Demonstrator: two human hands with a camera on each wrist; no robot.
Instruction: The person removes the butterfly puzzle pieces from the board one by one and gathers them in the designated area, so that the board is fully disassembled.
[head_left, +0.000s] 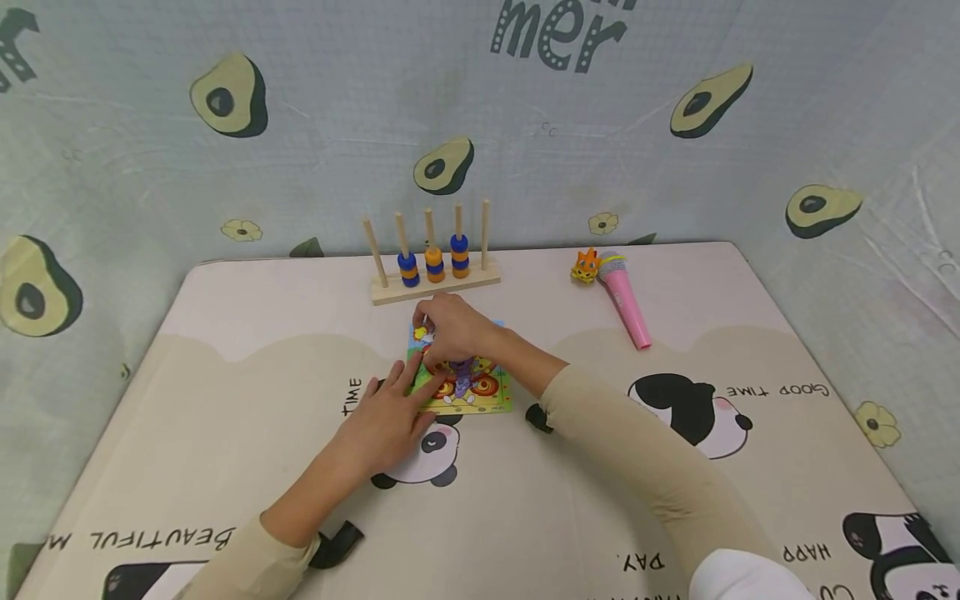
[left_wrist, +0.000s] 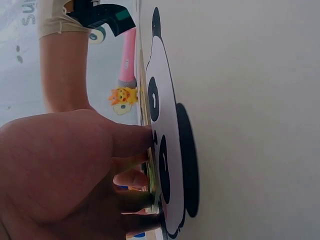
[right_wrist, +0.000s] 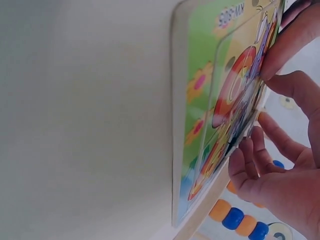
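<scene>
My left grip [head_left: 390,421] is released: its fingers are fairly straight and spread, resting across the left side of the picture board [head_left: 491,398], with the thumb by its lower edge. My right grip [head_left: 457,327] bends over the upper left part of the same board, thumb and fingers curled down at its face (whether they pinch a loose piece, I cannot tell, since my own knuckles hide it in the head view). The board lies at the middle of the frame, on the desk [head_left: 247,450]. Its lower right corner and most of its right edge show past my fingers, while my right forearm [head_left: 528,360] crosses above the upper right corner.

Just beyond the board's upper edge stands the bead rack [head_left: 390,293], near the desk's far edge, so the gap in front of my right knuckles is narrow. Blue and orange beads sit on its three middle pegs; the two end pegs are bare. At upper right lie the pink microphone [head_left: 628,308] and, just beside its head, the orange toy [head_left: 585,266]. A wide stretch of desk parts them from the board, and there is broad room to the left of my left grip.
</scene>
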